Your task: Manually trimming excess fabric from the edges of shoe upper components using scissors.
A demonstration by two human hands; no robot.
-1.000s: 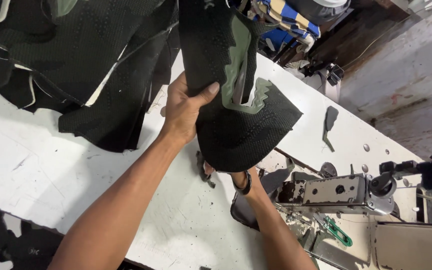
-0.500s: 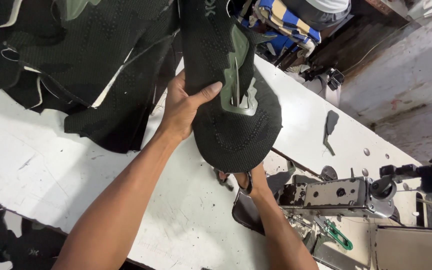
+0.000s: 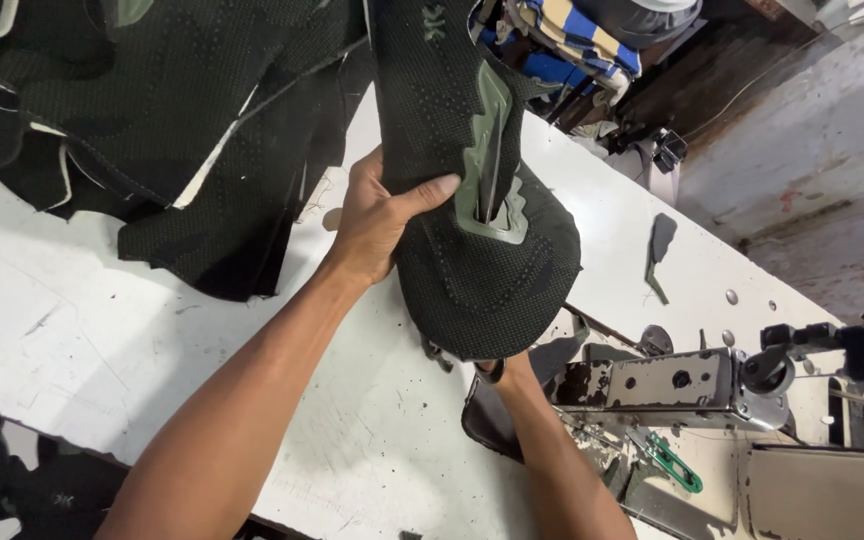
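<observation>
The black knit shoe upper (image 3: 472, 250), with its grey-green trim around the lace slit, hangs above the white worktable (image 3: 102, 330), just in front of the sewing machine (image 3: 682, 385). The left hand (image 3: 377, 215) grips its edge, thumb pressed across the knit. The right hand (image 3: 512, 372) is mostly hidden under the upper, so its grip I cannot tell; a pile of black uppers (image 3: 152, 110) lies near.
</observation>
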